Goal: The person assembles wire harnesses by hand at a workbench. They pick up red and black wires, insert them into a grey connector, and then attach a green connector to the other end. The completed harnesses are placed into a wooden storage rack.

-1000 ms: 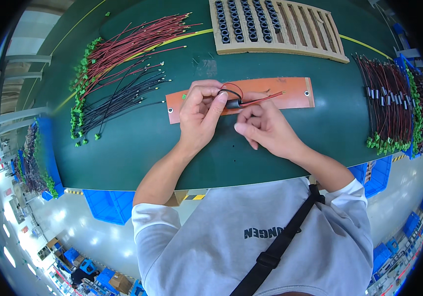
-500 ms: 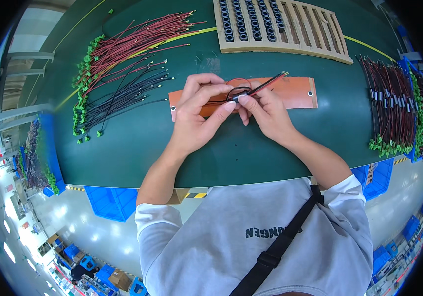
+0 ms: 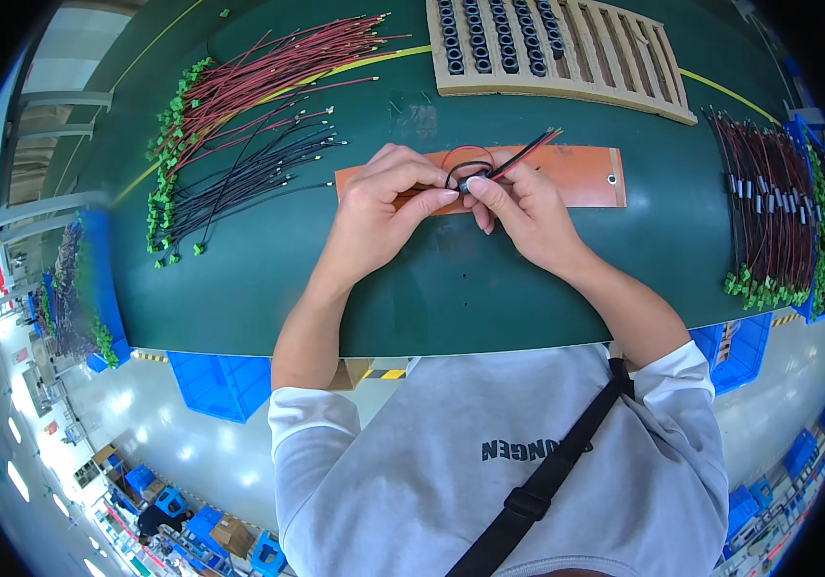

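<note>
Over an orange board (image 3: 581,175), my two hands meet around a small dark ferrite core (image 3: 466,183) with red and black wires (image 3: 531,147) looped through it. My left hand (image 3: 374,207) pinches between thumb and fingers at the left side of the core, on the wires there. The thumb of my right hand (image 3: 526,213) presses the core against its fingers. Bare wire ends stick out up and right past the right hand, while a thin red and black loop rises above the core. My fingers hide part of the core and the wires on its left.
Red wires (image 3: 287,58) and black wires (image 3: 249,178) with green connectors lie to the left. A cardboard tray (image 3: 566,93) of dark cores stands at the back. Wire assemblies with grey cylinders (image 3: 763,202) lie at right. Blue bins (image 3: 220,385) stand below the table edge.
The whole view has shifted slightly. My left hand has edged left, covering the board's left screw, and its thumb has drawn back a little. Both hands keep their grip.
</note>
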A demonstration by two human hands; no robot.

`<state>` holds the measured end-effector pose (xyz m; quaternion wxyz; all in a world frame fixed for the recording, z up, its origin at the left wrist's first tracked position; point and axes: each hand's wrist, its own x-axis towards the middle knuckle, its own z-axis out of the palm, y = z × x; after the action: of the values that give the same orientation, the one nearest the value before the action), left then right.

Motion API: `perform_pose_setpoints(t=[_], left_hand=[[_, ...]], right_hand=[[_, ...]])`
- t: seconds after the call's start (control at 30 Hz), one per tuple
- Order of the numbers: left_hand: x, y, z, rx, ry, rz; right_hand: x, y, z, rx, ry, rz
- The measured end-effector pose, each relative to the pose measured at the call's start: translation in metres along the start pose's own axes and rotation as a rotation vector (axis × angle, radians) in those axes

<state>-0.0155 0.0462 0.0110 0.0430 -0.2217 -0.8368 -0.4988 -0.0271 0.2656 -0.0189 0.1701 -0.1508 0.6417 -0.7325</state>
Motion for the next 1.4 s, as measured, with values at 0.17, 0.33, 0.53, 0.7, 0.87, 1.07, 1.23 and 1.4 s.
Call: perform_pose_setpoints(t=[0.17,0.33,0.53,0.7,0.87,1.07,1.23,1.4], left_hand=[[0.007,0.011,-0.013,0.309,0.210,0.163],[0.010,0.029,-0.025,0.654,0.211,0.409],[-0.002,0.035,-0.026,-0.361,0.080,-0.243],[0.006,0.034,-0.041,0.122,0.096,0.049],[0.002,0.038,-0.046,0.639,-0.008,0.147],[0.002,0.036,-0.032,1.019,0.175,0.331],[0.004,0.028,-0.037,1.119,0.240,0.496],[0.001,0.022,-0.030,1.125,0.307,0.453]], right_hand=[[0.001,0.002,-0.001,-0.029,0.023,0.020],[0.000,-0.003,0.001,-0.057,0.018,0.018],[0.000,-0.001,0.000,-0.060,0.010,-0.013],[0.000,-0.002,0.001,-0.075,0.037,-0.037],[-0.001,-0.003,-0.002,-0.121,0.005,-0.009],[-0.001,-0.006,0.002,-0.118,-0.006,-0.008],[-0.001,-0.010,0.001,-0.126,-0.022,0.008],[-0.001,-0.009,0.000,-0.171,-0.022,-0.007]])
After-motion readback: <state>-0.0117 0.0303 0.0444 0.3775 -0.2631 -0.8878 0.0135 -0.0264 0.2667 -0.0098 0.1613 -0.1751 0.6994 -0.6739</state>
